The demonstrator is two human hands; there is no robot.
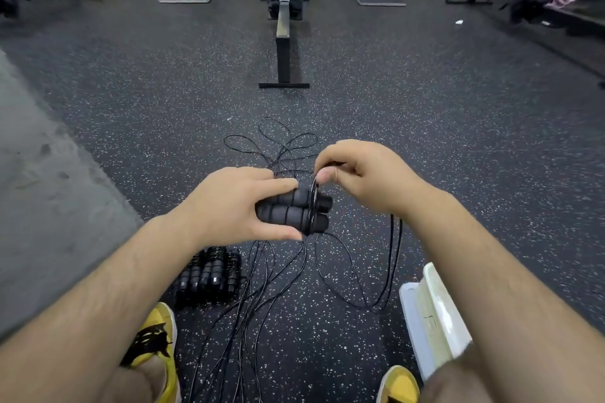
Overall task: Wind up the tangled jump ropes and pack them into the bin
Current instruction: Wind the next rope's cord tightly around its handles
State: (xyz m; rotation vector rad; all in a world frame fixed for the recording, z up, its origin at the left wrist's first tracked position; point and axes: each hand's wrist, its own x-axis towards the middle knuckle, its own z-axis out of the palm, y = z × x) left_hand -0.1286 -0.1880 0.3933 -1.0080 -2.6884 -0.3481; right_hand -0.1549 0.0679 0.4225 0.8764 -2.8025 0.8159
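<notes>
Left hand [235, 206], ribbed black handles [284, 213], cord [313, 204] wound

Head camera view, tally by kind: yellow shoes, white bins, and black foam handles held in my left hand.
Yellow shoes: 2
White bin: 1
Black foam handles in the left hand: 2
Total: 5
</notes>
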